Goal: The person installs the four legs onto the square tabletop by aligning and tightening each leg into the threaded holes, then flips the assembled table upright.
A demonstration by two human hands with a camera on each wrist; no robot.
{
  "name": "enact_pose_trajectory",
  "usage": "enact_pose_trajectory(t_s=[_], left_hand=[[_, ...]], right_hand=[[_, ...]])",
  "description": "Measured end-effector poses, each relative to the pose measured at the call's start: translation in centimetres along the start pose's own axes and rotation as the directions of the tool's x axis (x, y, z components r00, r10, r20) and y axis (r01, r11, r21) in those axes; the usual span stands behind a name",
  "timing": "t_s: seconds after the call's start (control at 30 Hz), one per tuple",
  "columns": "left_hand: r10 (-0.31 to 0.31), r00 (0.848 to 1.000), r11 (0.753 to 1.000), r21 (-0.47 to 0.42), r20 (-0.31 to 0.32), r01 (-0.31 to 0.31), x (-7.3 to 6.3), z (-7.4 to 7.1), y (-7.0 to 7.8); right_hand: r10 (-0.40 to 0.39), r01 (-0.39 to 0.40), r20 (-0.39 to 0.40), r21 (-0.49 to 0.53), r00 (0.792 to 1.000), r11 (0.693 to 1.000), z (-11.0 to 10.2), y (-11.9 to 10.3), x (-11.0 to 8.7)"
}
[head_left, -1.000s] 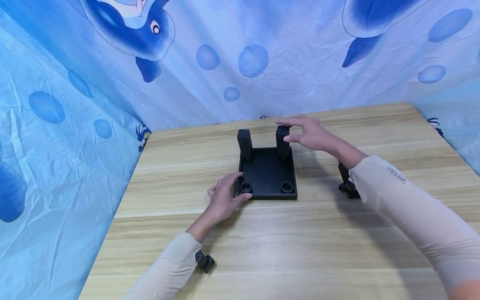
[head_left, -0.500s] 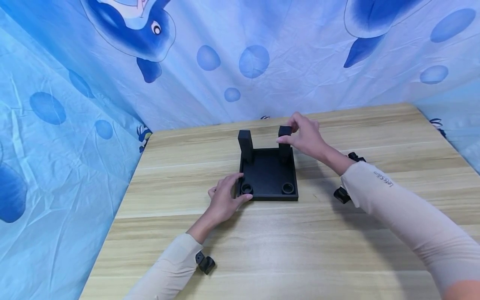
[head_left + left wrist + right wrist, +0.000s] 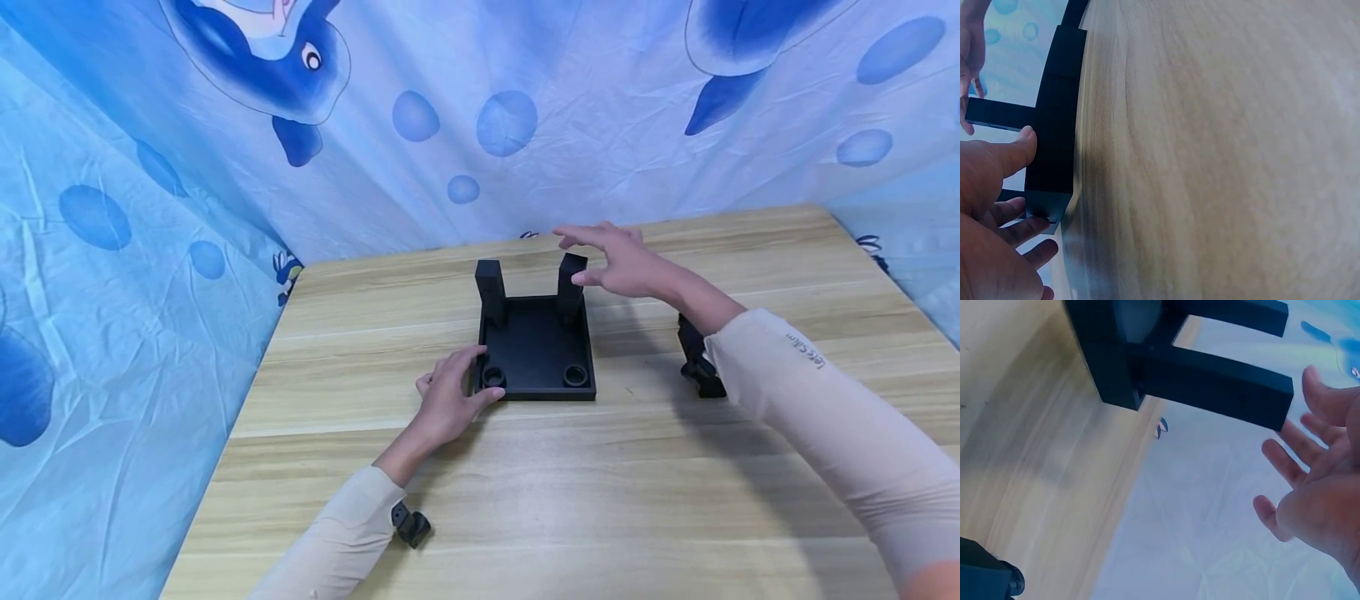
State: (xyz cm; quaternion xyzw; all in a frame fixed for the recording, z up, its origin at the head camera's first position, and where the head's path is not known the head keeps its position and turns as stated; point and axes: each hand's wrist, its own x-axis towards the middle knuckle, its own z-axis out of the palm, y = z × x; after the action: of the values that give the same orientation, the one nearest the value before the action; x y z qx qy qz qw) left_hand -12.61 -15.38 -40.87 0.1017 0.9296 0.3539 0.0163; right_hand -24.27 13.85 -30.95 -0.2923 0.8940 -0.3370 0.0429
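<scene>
A black square tabletop (image 3: pixel 534 350) with a raised rim lies underside up, like a small upturned table. Two square legs stand upright at its far corners, the left leg (image 3: pixel 491 290) and the right leg (image 3: pixel 572 283). Round sockets show at the near corners, one being the near right socket (image 3: pixel 575 376). My left hand (image 3: pixel 448 400) grips the near left corner, thumb on the front edge and fingers along the left side. Around the top of the right leg my right hand (image 3: pixel 622 262) is spread; the right wrist view shows its fingers loose beside the leg end (image 3: pixel 1285 403).
A wooden table (image 3: pixel 525 500) carries everything, its far edge meeting a blue curtain (image 3: pixel 480 192) with sea-animal prints. Black wrist devices show at the left sleeve (image 3: pixel 322 533) and right sleeve (image 3: pixel 817 433). A black part with a round end (image 3: pixel 988 575) fills a corner of the right wrist view.
My right hand pinched the right leg's top half a second ago; its fingers have since opened and spread. That leg's top is turned slightly. The left hand stays put.
</scene>
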Motion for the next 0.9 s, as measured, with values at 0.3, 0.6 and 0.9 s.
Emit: enact_pose_trajectory(t_s=[0.3, 0.6, 0.9], left_hand=[[-0.015, 1.0, 1.0, 0.005, 0.015, 0.015, 0.1, -0.1, 0.0], [0.003, 1.0, 1.0, 0.004, 0.001, -0.003, 0.1, 0.0, 0.0], [-0.01, 1.0, 1.0, 0.002, 0.01, 0.01, 0.1, -0.2, 0.1]], right_hand=[[0.06, -0.058, -0.034, 0.061, 0.998, 0.996, 0.3, 1.0, 0.3], [0.055, -0.026, -0.331, 0.092, 0.942, 0.995, 2.9, 1.5, 0.5], [0.064, -0.067, -0.107, -0.019, 0.992, 0.998, 1.5, 1.0, -0.1]])
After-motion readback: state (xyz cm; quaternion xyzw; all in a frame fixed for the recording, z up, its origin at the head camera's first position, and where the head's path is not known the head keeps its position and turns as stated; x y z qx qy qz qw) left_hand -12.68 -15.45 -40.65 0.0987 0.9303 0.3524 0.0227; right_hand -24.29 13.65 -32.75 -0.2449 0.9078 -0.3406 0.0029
